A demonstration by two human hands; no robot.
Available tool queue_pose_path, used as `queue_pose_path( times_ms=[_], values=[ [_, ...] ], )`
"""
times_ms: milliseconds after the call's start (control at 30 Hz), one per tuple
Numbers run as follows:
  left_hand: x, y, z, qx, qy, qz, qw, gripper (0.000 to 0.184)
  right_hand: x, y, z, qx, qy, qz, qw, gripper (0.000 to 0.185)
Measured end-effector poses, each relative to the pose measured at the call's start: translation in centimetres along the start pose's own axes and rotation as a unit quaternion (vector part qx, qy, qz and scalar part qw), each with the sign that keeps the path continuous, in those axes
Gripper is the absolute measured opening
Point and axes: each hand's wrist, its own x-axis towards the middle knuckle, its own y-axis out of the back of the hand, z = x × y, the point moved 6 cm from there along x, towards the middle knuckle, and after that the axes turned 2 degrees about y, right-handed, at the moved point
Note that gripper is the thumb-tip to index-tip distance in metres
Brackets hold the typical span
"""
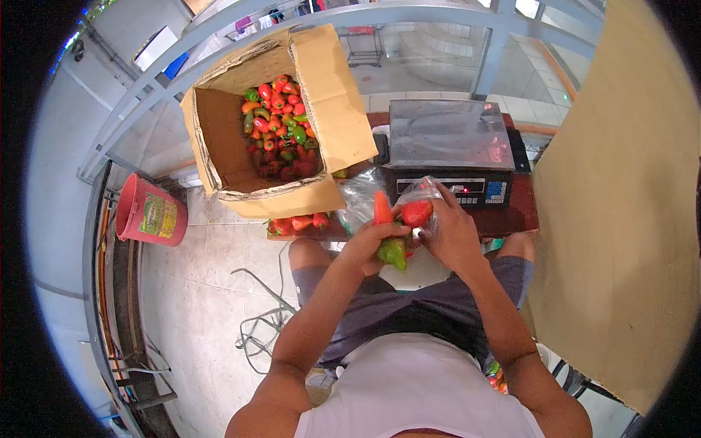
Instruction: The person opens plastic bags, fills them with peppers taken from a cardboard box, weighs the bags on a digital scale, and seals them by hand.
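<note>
My left hand [369,247] is closed around peppers: an orange-red pepper [382,209] sticks up past the thumb and a green pepper [393,254] hangs below it. Close beside it, my right hand [456,230] grips a clear plastic bag [420,190], its fingers wrapped on the bag's right side. A red pepper [417,214] shows at the bag, between the two hands; whether it is fully inside I cannot tell. More clear plastic [361,197] lies just behind my left hand.
An open cardboard box [350,109] holding many red and green peppers stands ahead to the left. Several red peppers [301,223] lie beneath its front flap. A digital scale [449,135] sits ahead on a dark red table [522,212]. Left is a pink bucket [131,208]; right, a large cardboard sheet [621,204].
</note>
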Motion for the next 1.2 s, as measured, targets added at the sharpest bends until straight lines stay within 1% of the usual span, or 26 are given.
queue_pose_path(
  times_ms=[33,133,233,333,467,533,633,733,833,867,933,967,1033,1067,1133,1167,1200],
  values=[
    [0.1,-0.1,-0.1,-0.007,0.006,0.005,1.000,0.063,0.0,0.0,0.1,-0.005,-0.006,0.003,1.000,0.073],
    [0.4,-1.3,0.0,-0.051,-0.012,-0.034,0.998,0.073,0.0,-0.4,0.9,-0.005,-0.018,0.008,1.000,0.066],
    [-0.2,-2.1,0.2,-0.041,-0.005,-0.037,0.998,0.077,-0.1,-0.7,1.6,0.009,-0.051,0.020,0.998,0.058],
    [0.1,-1.0,-0.7,-0.021,-0.012,-0.007,1.000,0.069,-0.4,-2.3,3.1,-0.010,-0.061,0.015,0.998,0.053],
    [1.2,1.3,-2.0,-0.047,-0.008,0.028,0.998,0.063,-1.0,-5.2,5.1,0.006,-0.050,0.027,0.998,0.054],
    [0.8,0.8,-1.6,-0.070,-0.023,0.063,0.995,0.059,-1.1,-5.7,4.9,0.004,-0.037,0.023,0.999,0.055],
    [0.5,0.8,-1.3,-0.090,-0.022,0.089,0.992,0.058,-1.1,-5.0,4.0,0.003,-0.003,0.033,0.999,0.059],
    [1.2,0.7,-0.4,-0.104,-0.111,0.075,0.985,0.055,-0.8,-4.1,2.8,0.049,0.035,0.012,0.998,0.061],
    [1.8,0.0,0.4,-0.130,-0.182,0.186,0.957,0.052,-0.3,-3.5,1.4,0.069,0.045,0.012,0.997,0.060],
    [3.2,0.9,0.3,-0.121,-0.221,0.153,0.956,0.047,0.3,-4.1,2.1,0.068,0.057,0.035,0.995,0.059],
    [4.5,2.3,-0.4,-0.114,-0.257,0.189,0.941,0.042,2.0,-5.7,3.9,0.065,0.083,0.082,0.991,0.058],
    [4.9,2.9,-0.7,-0.110,-0.273,0.207,0.933,0.039,2.1,-6.0,4.4,0.082,0.079,0.086,0.990,0.057],
    [4.7,2.4,-0.2,-0.162,-0.308,0.199,0.916,0.033,2.1,-5.4,3.7,0.118,0.069,0.093,0.986,0.056],
    [4.6,2.3,-0.1,-0.188,-0.323,0.196,0.906,0.030,1.9,-5.3,3.4,0.137,0.047,0.074,0.987,0.055],
    [3.6,1.7,0.2,-0.179,-0.381,0.208,0.883,0.025,1.6,-5.0,2.6,0.175,0.006,0.034,0.984,0.054],
    [3.1,1.6,0.5,-0.176,-0.411,0.214,0.869,0.023,1.7,-5.1,2.7,0.173,-0.015,0.036,0.984,0.055],
    [3.2,2.1,0.3,-0.180,-0.391,0.218,0.876,0.022,1.7,-5.2,3.0,0.170,-0.035,0.039,0.984,0.057]
  ],
)
